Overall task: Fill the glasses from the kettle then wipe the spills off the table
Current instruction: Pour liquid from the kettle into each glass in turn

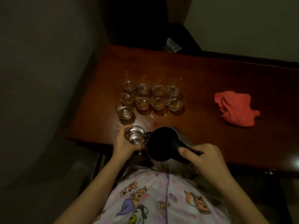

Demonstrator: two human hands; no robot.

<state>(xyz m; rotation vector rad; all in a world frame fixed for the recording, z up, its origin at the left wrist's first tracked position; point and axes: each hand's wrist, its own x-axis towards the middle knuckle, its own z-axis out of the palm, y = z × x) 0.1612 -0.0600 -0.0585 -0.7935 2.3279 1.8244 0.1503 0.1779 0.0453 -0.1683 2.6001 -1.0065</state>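
The dark wooden desk (pixel 202 81) fills the middle of the view, running from 9 o'clock to 3 o'clock. At its near edge, about 6 o'clock, the kettle (pixel 163 146) is lifted and tilted toward 9 o'clock, its black lid up and its spout against the rim of a glass. The right hand (pixel 205 159) has its grip wrapped round the kettle's black handle, thumb on top, so the kettle body lies at 10 o'clock from that grip. The left hand (pixel 125 144) has its grip curled round the held glass (pixel 135 136), which stands just at 1 o'clock from the palm and has clear water in it. A red cloth (pixel 235 109) lies crumpled at 3 o'clock, well apart from the hands. Nine more glasses (pixel 152 96) stand in a cluster at 11 o'clock on the desk, close together in rows. Small wet spots (pixel 155 123) show on the desk between the cluster and the kettle.
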